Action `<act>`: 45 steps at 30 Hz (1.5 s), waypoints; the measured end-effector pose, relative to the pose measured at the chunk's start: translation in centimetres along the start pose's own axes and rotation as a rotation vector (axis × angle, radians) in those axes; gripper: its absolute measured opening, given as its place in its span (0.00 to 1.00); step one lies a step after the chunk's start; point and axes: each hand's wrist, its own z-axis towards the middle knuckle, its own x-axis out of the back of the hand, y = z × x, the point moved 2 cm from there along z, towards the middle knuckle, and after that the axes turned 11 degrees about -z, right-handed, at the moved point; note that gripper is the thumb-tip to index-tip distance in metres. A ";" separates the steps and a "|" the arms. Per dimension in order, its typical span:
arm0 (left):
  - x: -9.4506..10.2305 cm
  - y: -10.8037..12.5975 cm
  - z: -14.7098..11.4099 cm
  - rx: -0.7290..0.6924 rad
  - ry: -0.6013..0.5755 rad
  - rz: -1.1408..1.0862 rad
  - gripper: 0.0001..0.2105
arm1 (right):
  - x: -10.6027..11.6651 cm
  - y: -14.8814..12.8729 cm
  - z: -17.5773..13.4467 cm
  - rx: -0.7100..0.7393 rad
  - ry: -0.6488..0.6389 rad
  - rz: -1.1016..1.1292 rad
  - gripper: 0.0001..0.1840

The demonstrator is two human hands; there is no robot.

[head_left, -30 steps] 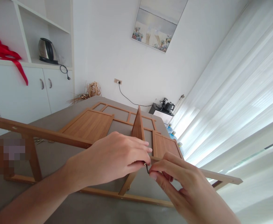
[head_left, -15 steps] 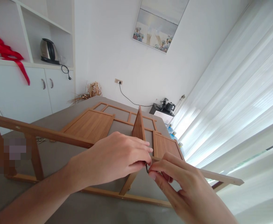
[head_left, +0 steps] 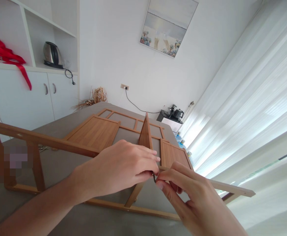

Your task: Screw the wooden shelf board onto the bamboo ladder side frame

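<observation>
My right hand (head_left: pixel 185 188) is closed, its thumb and forefinger pinching a small dark bent rod that looks like a hex key (head_left: pixel 154 178). My left hand (head_left: pixel 131 160) curls over the upper rail of a wooden frame (head_left: pixel 60 141), its thumb and forefinger at the key's upper end. The fastener there is hidden behind my fingers. An upright wooden panel (head_left: pixel 146 132) meets the rail just beyond my left fingertips. Below my hands, a cross bar (head_left: pixel 134 195) runs down to the lower rail.
Flat wooden panels (head_left: pixel 94 132) and an open lattice frame (head_left: pixel 123 119) lie on the grey-covered table (head_left: pixel 67 119). Small metal pieces (head_left: pixel 42 148) rest at the left. Water bottles (head_left: pixel 182 143) stand by the curtain; a kettle (head_left: pixel 52 55) sits on the shelf.
Both hands keep their grip in nearly the same place. The hex key looks barely turned, and the view has shifted very slightly.
</observation>
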 end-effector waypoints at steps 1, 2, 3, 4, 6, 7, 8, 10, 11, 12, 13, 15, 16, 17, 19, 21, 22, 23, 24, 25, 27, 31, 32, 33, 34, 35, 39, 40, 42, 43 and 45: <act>0.0 0.0 0.0 0.006 -0.003 0.003 0.10 | 0.0 0.0 0.0 -0.002 0.004 0.002 0.11; 0.0 0.0 -0.1 0.015 -0.005 0.008 0.09 | -0.1 0.0 0.0 -0.006 0.008 0.005 0.11; 0.0 0.0 -0.1 0.019 -0.005 0.014 0.08 | -0.1 0.1 0.0 -0.008 0.012 0.010 0.11; 0.1 0.0 -0.1 0.022 -0.002 0.019 0.07 | -0.1 0.1 0.0 -0.009 0.017 0.015 0.12; 0.1 0.0 -0.1 0.018 0.007 0.022 0.06 | -0.1 0.0 0.0 -0.003 0.022 0.016 0.12; 0.1 0.1 -0.1 0.016 0.012 0.021 0.06 | -0.1 0.0 0.0 0.001 0.023 0.009 0.13; 0.1 0.1 -0.1 0.015 0.017 0.018 0.06 | 0.0 -0.1 0.0 0.002 0.022 -0.004 0.13; 0.1 0.1 -0.1 0.016 0.023 0.010 0.07 | 0.0 0.0 0.1 -0.006 0.018 -0.033 0.13; 0.1 0.1 -0.1 0.019 0.024 0.005 0.07 | 0.1 0.0 0.1 -0.011 0.015 -0.039 0.13; 0.1 0.1 0.0 0.023 0.022 0.000 0.07 | 0.1 0.1 0.1 -0.015 0.011 -0.036 0.14; 0.2 0.1 0.0 0.025 0.020 -0.006 0.07 | 0.1 0.2 0.0 -0.015 0.008 -0.025 0.14; 0.2 0.0 -0.1 0.027 0.014 -0.013 0.08 | 0.0 0.3 0.0 -0.012 0.007 0.004 0.15; 0.2 0.0 -0.1 0.026 0.012 -0.014 0.08 | -0.1 0.4 -0.1 -0.010 0.009 0.010 0.15; 0.1 0.0 -0.1 0.023 0.010 -0.014 0.08 | -0.1 0.5 -0.1 -0.010 0.013 0.008 0.14; 0.1 -0.1 -0.2 0.017 0.007 -0.010 0.08 | -0.2 0.5 -0.1 -0.013 0.011 -0.013 0.14; 0.1 -0.2 -0.2 0.012 0.009 -0.005 0.08 | -0.3 0.5 -0.2 -0.023 -0.001 -0.026 0.13; 0.1 -0.2 -0.2 0.010 0.011 -0.003 0.09 | -0.3 0.5 -0.2 -0.030 -0.010 -0.025 0.13; 0.1 -0.3 -0.2 0.008 0.012 -0.002 0.09 | -0.3 0.5 -0.2 -0.035 -0.023 -0.019 0.13; 0.1 -0.3 -0.2 0.007 0.011 -0.001 0.09 | -0.3 0.5 -0.3 -0.038 -0.036 -0.011 0.12; 0.1 -0.3 -0.1 0.006 0.009 -0.002 0.09 | -0.2 0.4 -0.3 -0.039 -0.047 -0.007 0.12; 0.1 -0.3 0.0 0.003 0.004 -0.008 0.09 | -0.2 0.4 -0.4 -0.030 -0.068 -0.004 0.13; 0.2 -0.2 0.0 0.013 0.009 -0.022 0.09 | -0.3 0.2 -0.3 -0.035 -0.095 0.005 0.13; 0.2 -0.2 0.0 0.015 0.013 -0.023 0.09 | -0.3 0.1 -0.3 -0.041 -0.104 0.006 0.13; 0.2 -0.2 0.0 0.016 0.016 -0.024 0.08 | -0.4 0.1 -0.3 -0.045 -0.111 0.004 0.12; 0.2 -0.1 0.0 0.017 0.017 -0.025 0.08 | -0.5 0.0 -0.2 -0.042 -0.119 0.002 0.12; 0.2 -0.1 0.0 0.020 0.016 -0.028 0.08 | -0.5 0.0 -0.2 -0.035 -0.129 -0.002 0.11; 0.3 -0.1 0.1 0.040 0.008 -0.039 0.07 | -0.8 -0.2 0.0 -0.002 -0.144 -0.009 0.11; 0.3 -0.1 0.1 0.042 0.007 -0.042 0.07 | -0.8 -0.2 0.0 0.002 -0.143 -0.011 0.11; 0.3 -0.1 0.1 0.043 0.003 -0.044 0.07 | -0.7 -0.3 0.0 0.003 -0.139 -0.006 0.12; 0.3 -0.1 0.1 0.046 0.000 -0.043 0.07 | -0.7 -0.3 0.0 -0.002 -0.141 0.002 0.12; 0.2 -0.2 0.0 0.052 -0.007 -0.040 0.07 | -0.5 -0.2 0.0 -0.003 -0.147 0.027 0.13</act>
